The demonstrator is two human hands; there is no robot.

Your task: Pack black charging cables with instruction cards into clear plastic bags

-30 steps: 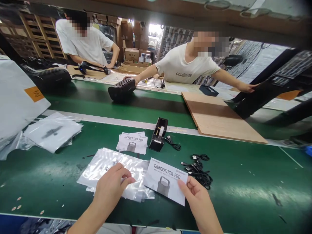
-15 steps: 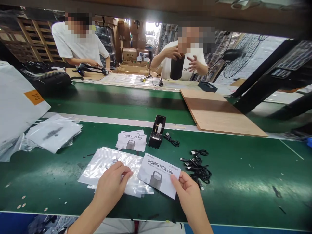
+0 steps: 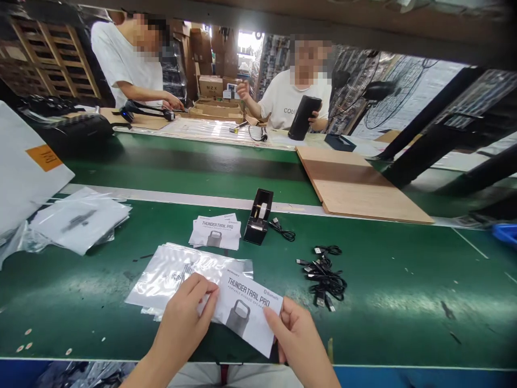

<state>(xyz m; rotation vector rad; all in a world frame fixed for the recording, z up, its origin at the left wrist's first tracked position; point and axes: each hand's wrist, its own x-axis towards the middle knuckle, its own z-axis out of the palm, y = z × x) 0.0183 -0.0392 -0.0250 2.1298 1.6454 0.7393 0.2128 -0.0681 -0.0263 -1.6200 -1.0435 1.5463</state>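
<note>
My right hand grips the lower right edge of a white printed booklet with a speaker pictured on it, thumb on top. My left hand is pinched at the edge of a clear plastic bag, close against the booklet's left end. That bag lies on a small stack of similar bags, and the booklet overlaps their right side. Whether the booklet's end is inside the bag is hard to see. Behind the bags lies a pile of matching booklets.
A black tape dispenser stands beside one coiled cable. Several black cables lie to the right. More bags and a white sack are at left. Beyond a wooden board, two people work, one holding a black cylinder.
My right hand has brought the booklet left and nearer to me, up to my left fingers. The bag's right edge has shifted. Across the table, one person has lowered the black cylinder.
</note>
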